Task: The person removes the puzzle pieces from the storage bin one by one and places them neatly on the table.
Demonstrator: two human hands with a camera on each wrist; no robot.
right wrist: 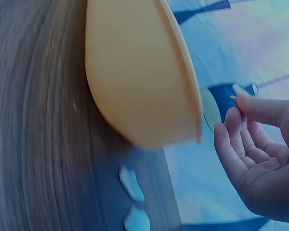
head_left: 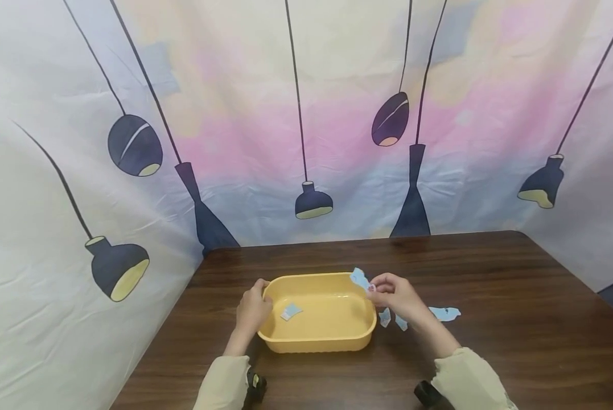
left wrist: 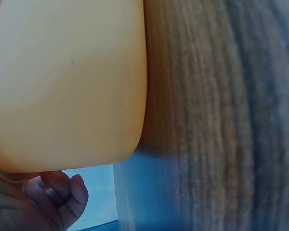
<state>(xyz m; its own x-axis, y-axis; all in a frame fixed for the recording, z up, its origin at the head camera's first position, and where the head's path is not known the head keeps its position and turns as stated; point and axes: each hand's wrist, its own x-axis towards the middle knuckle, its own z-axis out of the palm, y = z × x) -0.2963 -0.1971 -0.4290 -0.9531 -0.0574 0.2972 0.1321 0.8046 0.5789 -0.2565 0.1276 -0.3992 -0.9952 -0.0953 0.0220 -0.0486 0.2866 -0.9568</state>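
A yellow plastic basin (head_left: 316, 345) with rounded corners stands on the table. My left hand (head_left: 253, 307) grips its left end at the rim; in the left wrist view the fingers (left wrist: 77, 197) curl beside the basin wall (left wrist: 70, 96). Over the basin's right end, my right hand (head_left: 398, 297) pinches a torn light-blue paper scrap (head_left: 359, 278) between thumb and fingertips. The right wrist view shows that pinch mostly edge-on, beyond the rim. Inside the basin, toward its left, lies another blue-and-white paper scrap (head_left: 291, 311).
Right of the basin, two small scraps, one whitish-blue (head_left: 385, 317) and one blue (head_left: 400, 322), lie under the right hand. A longer blue scrap (head_left: 445, 314) lies farther right. Behind the dark wooden table (head_left: 490, 267) hangs a cloth (head_left: 265, 142) printed with lamps.
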